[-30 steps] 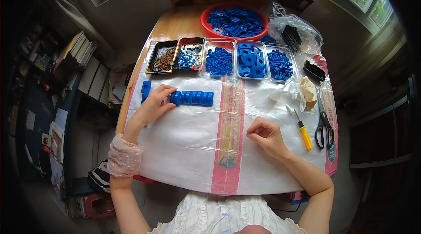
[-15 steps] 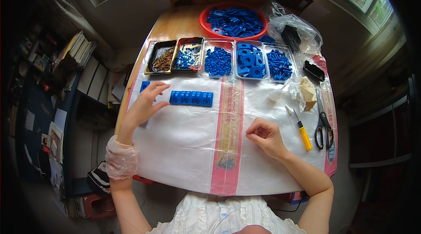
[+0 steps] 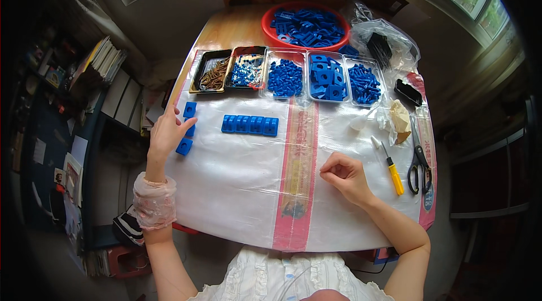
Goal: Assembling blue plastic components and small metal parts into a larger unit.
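My left hand (image 3: 166, 134) is over the left side of the sheet-covered table, fingers apart. Its thumb reaches to the middle one of three loose square blue plastic blocks with holes, partly hiding it. The far block (image 3: 189, 110) and the near block (image 3: 183, 147) lie on either side of that one. To their right, a straight row of blue plastic blocks (image 3: 249, 125) sits side by side. My right hand (image 3: 343, 172) rests on the sheet right of the pink stripe, fingers curled against the thumb; anything inside is hidden.
Along the back stand a tray of brass-coloured screws (image 3: 213, 75), a tray of small blue and metal parts (image 3: 247, 71), and several clear trays of blue parts. Behind is a red basin (image 3: 265, 29). At right lie a yellow-handled screwdriver (image 3: 395, 177), scissors (image 3: 419, 168) and crumpled paper (image 3: 401, 120).
My left hand has moved left, away from the row of blocks to the loose blocks, which now show more fully. My right hand stays curled in place. The view has shifted slightly.
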A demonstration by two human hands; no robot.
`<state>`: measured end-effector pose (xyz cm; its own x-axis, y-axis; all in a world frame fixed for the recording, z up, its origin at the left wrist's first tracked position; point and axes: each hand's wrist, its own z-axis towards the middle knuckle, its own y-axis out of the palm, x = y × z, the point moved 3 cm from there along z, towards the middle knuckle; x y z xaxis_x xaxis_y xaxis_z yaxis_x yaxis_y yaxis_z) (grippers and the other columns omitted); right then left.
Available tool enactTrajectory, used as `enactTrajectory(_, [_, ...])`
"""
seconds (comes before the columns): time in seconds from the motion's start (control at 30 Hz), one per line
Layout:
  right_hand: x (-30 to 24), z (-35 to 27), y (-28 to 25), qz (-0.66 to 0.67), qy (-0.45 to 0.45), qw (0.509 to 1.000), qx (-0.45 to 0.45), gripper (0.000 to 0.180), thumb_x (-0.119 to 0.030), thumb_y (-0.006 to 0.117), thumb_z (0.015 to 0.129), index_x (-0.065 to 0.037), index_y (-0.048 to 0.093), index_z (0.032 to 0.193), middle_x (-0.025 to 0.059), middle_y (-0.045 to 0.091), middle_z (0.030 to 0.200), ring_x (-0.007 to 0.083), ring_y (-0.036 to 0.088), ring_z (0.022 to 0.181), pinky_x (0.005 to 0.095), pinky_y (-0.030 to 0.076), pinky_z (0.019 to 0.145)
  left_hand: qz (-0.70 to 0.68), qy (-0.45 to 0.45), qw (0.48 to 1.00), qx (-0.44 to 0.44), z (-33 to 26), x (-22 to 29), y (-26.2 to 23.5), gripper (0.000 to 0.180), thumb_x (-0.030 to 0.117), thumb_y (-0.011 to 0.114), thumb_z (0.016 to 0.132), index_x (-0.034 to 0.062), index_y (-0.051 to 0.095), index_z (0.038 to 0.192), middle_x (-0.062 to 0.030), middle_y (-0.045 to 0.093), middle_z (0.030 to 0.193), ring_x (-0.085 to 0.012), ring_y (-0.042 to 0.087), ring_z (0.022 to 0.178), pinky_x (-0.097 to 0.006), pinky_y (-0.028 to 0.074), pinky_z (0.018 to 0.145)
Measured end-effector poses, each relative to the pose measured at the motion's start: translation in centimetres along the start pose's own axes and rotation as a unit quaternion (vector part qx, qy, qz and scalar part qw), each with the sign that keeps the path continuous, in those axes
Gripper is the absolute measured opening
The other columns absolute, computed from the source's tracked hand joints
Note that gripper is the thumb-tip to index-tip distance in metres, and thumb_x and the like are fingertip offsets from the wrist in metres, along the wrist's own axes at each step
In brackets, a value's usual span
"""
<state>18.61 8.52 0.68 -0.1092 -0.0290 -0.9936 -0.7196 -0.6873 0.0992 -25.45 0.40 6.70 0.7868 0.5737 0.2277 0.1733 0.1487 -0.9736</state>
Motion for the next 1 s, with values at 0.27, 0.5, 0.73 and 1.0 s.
enactTrajectory(0.27, [-0.2,0.0,0.2,-0.001,0.0,1.0,-0.005,0.012,0.011,0.065,0.088,0.002,0.068,0.094,0.0023,0.061,0.093,0.0068,0.058,0.084,0.0215,0.047,0.073,-0.036,0.008,0.999,-0.014,0.3,-0.8,0.9,0.056,0.036,0.082,0.082,0.0007,0.053,0.115,-0.0134,0.069,0.081,-0.0266,0.071,0.076,-0.037,0.056,0.07])
enactTrajectory(0.5, [0.2,-0.1,-0.1,-0.006,-0.001,1.0,-0.003,0.011,0.01,0.066,0.088,0.002,0.068,0.094,0.0022,0.061,0.093,0.0064,0.058,0.084,0.0214,0.047,0.073,-0.398,0.02,0.902,-0.169,-0.9,-0.3,-0.5,0.037,0.029,0.069,0.096,0.002,0.057,0.118,-0.0045,0.067,0.085,-0.0091,0.062,0.078,-0.027,0.052,0.071])
enactTrajectory(0.73, [0.1,0.0,0.0,-0.008,-0.002,1.0,-0.007,0.011,0.01,0.066,0.088,0.002,0.068,0.095,0.0022,0.061,0.094,0.0064,0.059,0.085,0.0212,0.048,0.073,-0.499,0.08,0.811,-0.294,-3.4,3.1,-0.3,0.027,0.026,0.061,0.102,0.0093,0.056,0.122,-0.0056,0.07,0.102,-0.0086,0.065,0.094,-0.021,0.049,0.078])
enactTrajectory(1.0, [0.0,-0.1,0.0,0.004,-0.001,1.0,-0.006,0.01,0.01,0.066,0.088,0.003,0.068,0.095,0.0024,0.061,0.094,0.0067,0.059,0.085,0.0211,0.048,0.074,-0.66,0.008,0.644,-0.387,-5.4,7.4,1.6,0.029,0.024,0.046,0.108,0.0046,0.052,0.128,-0.0181,0.064,0.117,-0.0228,0.07,0.099,-0.03,0.061,0.083])
